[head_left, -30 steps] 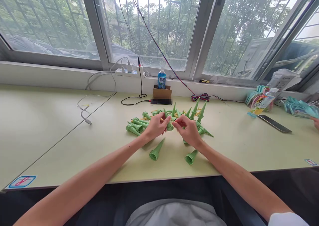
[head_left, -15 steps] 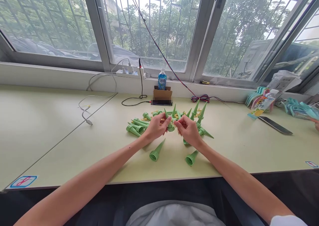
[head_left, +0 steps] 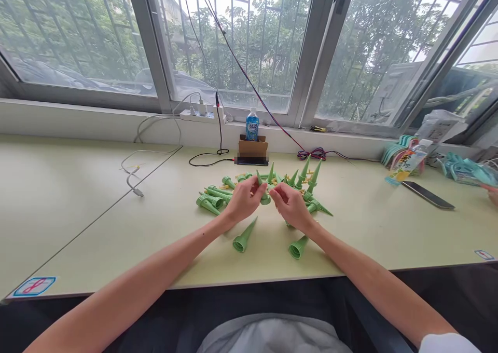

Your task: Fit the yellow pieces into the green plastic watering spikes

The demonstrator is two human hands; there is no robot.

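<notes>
My left hand [head_left: 244,201] is closed round a green plastic watering spike [head_left: 265,200], its pointed tip up and its wider collar down. Fingertips of my right hand [head_left: 291,206] are pinched together beside that spike; whatever lies between them is hidden. Below the hands, two loose green cones [head_left: 244,238] lie on their sides, their threaded mouths toward me. Several more green spikes [head_left: 212,201] lie left of my left hand. Behind and right of my right hand are others, some standing point up [head_left: 314,176], with small yellow pieces among them.
A pale table [head_left: 97,249] runs along the window. At the back stand a blue-labelled bottle [head_left: 252,126] in a cardboard box [head_left: 252,148] and a coiled cable [head_left: 313,154]. A phone [head_left: 428,195], a drink bottle [head_left: 408,163] and another person's hand [head_left: 490,193] are at right.
My right hand has turned slightly, and its fingers have shifted a little beside the spike. My left hand keeps its hold. The whole view has moved slightly.
</notes>
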